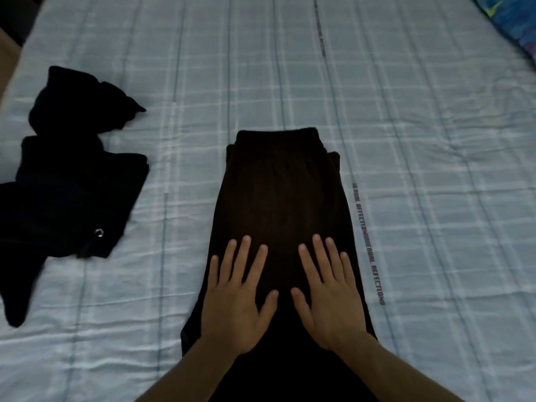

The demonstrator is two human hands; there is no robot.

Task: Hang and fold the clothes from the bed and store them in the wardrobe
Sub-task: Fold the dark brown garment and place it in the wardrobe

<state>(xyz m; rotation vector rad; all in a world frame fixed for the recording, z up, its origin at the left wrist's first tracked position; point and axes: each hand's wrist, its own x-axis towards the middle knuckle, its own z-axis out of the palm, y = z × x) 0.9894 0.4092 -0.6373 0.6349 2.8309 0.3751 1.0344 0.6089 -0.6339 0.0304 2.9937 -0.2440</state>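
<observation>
Bed edge: your left side of the bed (87,358) fell away at the upper left corner of the view; the checked sheet ran wide and bare to your right.
Open room: a crumpled black garment (66,195) lay well apart to your left; a blue patterned fabric (510,21) sat at the far right corner.
Dark trousers: they (278,192) lay flat at mid-bed, folded lengthwise, long axis running straight away from you, waistband at the far end.
Left hand: your left hand (235,306) pressed palm-down on the trousers, fingers straight and spread.
Right hand: your right hand (333,303) lay flat just beside it, fingers spread, thumbs nearly meeting.
</observation>
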